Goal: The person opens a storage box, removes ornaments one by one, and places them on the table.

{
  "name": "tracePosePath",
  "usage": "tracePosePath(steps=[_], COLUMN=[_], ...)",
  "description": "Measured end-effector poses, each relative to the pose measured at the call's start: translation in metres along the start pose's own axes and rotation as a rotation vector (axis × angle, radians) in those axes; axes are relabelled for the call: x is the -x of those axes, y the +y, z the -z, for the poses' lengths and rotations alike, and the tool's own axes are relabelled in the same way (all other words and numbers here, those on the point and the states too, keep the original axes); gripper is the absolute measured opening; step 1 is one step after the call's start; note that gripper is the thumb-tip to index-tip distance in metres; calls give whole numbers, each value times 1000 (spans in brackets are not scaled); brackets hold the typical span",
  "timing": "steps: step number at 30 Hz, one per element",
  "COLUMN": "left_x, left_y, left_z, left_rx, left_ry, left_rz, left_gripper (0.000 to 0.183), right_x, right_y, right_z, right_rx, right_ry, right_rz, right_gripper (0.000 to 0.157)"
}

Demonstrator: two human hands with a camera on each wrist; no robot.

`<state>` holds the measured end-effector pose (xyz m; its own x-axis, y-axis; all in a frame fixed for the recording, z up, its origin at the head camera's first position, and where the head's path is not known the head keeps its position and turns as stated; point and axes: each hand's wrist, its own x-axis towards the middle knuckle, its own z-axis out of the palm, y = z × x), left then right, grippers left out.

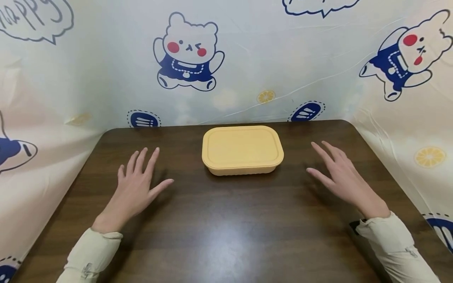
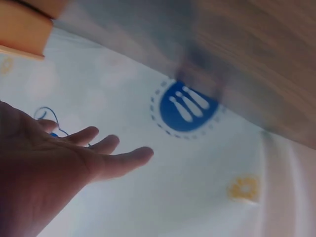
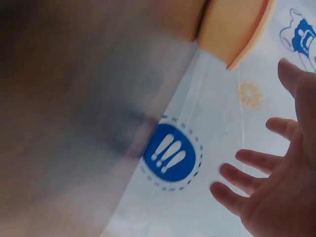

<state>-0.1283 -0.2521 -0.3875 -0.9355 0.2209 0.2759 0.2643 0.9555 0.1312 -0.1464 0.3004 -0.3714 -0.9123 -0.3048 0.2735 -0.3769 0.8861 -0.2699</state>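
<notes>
A yellow rectangular container (image 1: 242, 147) with rounded corners and a flat lid stands toward the far side of the table. To its left, my left hand (image 1: 136, 188) hovers over the tabletop, fingers spread and holding nothing. On the other side, my right hand (image 1: 341, 177) is held apart from the container, its fingers extended and thumb pointing inward. In the left wrist view, the left hand (image 2: 64, 158) shows spread fingers, and part of the container (image 2: 24, 29) appears at the top corner. The right wrist view has the right hand (image 3: 276, 173) below the container's end (image 3: 234, 29).
The dark brown wooden table (image 1: 226, 220) has rounded far corners. A pale cloth backdrop (image 1: 247, 59) printed with cartoon bears hangs behind it and along both sides. Light-coloured sleeves (image 1: 95, 251) cover both forearms.
</notes>
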Motion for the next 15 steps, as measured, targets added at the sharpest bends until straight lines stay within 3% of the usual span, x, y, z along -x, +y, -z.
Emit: tracePosePath(steps=[7,15], left_x=[-15,-45], left_y=[24,47], left_z=[-12,-20], left_rx=[86,402], left_ry=[-126,-226], left_rz=[-40,24], left_gripper=[82,74], right_x=[-26,-64], right_y=[-14,-24], right_z=[-2,-15], right_rx=[-75,-198], right_ry=[-101,-185], right_rz=[-28,-44], right_gripper=[74,77])
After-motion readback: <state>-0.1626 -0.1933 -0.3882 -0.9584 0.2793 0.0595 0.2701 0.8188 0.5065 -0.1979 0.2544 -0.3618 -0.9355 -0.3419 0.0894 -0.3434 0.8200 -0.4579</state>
